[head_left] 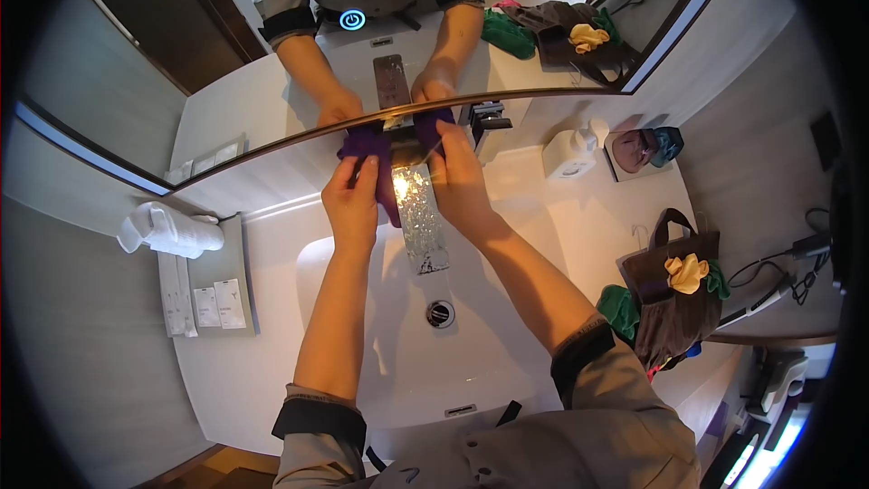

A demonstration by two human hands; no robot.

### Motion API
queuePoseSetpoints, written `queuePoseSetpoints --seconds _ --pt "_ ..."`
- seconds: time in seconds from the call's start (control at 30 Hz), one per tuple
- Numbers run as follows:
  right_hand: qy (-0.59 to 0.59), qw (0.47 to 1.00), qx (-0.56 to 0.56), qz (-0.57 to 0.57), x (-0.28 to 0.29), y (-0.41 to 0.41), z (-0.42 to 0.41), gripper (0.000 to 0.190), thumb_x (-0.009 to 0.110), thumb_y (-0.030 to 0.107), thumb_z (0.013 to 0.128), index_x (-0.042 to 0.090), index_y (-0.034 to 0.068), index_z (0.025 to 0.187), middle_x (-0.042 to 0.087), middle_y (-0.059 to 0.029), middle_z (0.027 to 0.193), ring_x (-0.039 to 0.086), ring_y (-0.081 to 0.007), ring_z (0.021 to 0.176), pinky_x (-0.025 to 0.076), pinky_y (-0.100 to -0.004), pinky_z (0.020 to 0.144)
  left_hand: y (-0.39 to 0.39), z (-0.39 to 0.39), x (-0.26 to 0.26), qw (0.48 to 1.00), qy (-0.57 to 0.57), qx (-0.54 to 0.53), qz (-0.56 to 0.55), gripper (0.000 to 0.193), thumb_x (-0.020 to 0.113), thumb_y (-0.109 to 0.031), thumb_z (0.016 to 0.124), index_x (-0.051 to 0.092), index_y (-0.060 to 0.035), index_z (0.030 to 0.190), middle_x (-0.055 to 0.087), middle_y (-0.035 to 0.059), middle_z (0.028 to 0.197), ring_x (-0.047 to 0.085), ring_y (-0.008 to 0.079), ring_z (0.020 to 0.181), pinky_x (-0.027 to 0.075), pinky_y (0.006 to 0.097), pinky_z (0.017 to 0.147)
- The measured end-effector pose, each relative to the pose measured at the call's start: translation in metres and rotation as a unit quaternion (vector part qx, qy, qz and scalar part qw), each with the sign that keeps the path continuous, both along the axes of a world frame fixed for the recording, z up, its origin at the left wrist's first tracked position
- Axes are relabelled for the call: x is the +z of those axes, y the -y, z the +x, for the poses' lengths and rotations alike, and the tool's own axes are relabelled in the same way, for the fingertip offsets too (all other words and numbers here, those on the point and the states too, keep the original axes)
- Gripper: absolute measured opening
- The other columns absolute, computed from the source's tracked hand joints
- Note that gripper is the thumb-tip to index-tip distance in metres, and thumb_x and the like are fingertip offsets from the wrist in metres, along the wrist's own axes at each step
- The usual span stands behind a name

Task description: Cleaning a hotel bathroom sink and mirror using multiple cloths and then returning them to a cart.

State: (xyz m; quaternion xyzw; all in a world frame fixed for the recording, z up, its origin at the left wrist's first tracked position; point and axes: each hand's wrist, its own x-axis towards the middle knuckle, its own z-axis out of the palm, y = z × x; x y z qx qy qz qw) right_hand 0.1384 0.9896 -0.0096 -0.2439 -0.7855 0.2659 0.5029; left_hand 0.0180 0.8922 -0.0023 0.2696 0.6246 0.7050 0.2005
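Note:
A purple cloth [384,180] is wrapped behind the base of the wall-mounted basin faucet [422,231], with an end of it showing on either side. My left hand [353,193] pinches the cloth on the left of the spout, where part of it hangs down. On the right, my right hand [459,176] grips the other end between thumb and fingers. The spout's wet or shiny top reflects a bright light. Below it lies the white basin [475,353] with its round metal drain [440,314]. The mirror shows both hands at the faucet too.
A chrome faucet handle [490,119], white pump bottle [569,153] and tray with tinted cups [641,149] stand right. A brown bag [672,285] with coloured cloths lies nearer, beside cables [767,265]. At left are a rolled white towel [176,231] and a tray of packets [244,292]. The mirror [380,34] edges the wall.

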Motion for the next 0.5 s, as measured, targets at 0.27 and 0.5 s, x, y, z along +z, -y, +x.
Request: queuePoseSetpoints --seconds 0.27,0.5 --pt "-0.257 0.724 0.167 -0.618 -0.087 -0.011 -0.036 0.038 0.058 -0.002 0.082 0.051 0.004 0.118 0.059 -0.0214 0.105 0.058 -0.0347 0.100 0.045 -0.0373 0.087 -0.026 0.018 -0.020 0.994 0.090 0.006 0.055 0.016 0.060 -0.014 0.091 0.064 0.0006 0.098 0.063 0.0021 0.085 0.053 0.0066 0.075 0.042 0.0206 0.067" --pt "-0.096 0.978 -0.017 -0.185 -0.062 0.003 -0.034 0.028 0.047 0.009 0.092 0.053 0.007 0.120 0.063 -0.0189 0.106 0.062 -0.0339 0.097 0.048 -0.0352 0.081 -0.008 -0.016 -0.007 0.994 -0.111 -0.005 -0.011 0.015 0.066 -0.014 0.085 0.064 0.0016 0.086 0.059 0.0006 0.069 0.047 0.0058 0.062 0.039 0.0220 0.055"
